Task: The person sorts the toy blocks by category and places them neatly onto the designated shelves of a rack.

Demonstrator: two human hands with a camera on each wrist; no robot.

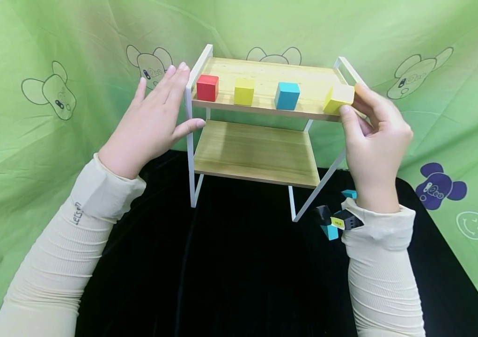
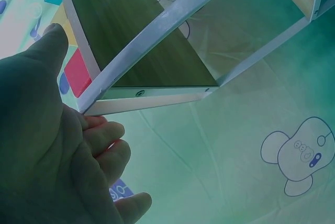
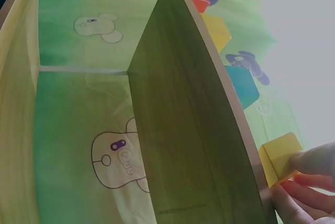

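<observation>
A two-tier wooden shelf with a white metal frame (image 1: 190,140) stands on black cloth. On its top board (image 1: 264,75) sit a red cube (image 1: 207,88), a yellow cube (image 1: 244,91) and a blue cube (image 1: 287,95) in a row. My right hand (image 1: 354,105) pinches a second yellow cube (image 1: 338,99) at the board's right front corner, tilted on the edge. In the right wrist view the fingertips (image 3: 314,161) grip this cube (image 3: 280,156). My left hand (image 1: 175,100) is open, its fingers flat against the frame's left side and its thumb on the post. The left wrist view shows the frame (image 2: 157,30) against the palm.
The lower board (image 1: 255,152) sits under the top one. Black cloth (image 1: 239,262) covers the table in front. Green fabric with cartoon prints (image 1: 49,91) walls in the back and both sides. A small black and teal device (image 1: 335,220) is strapped at my right wrist.
</observation>
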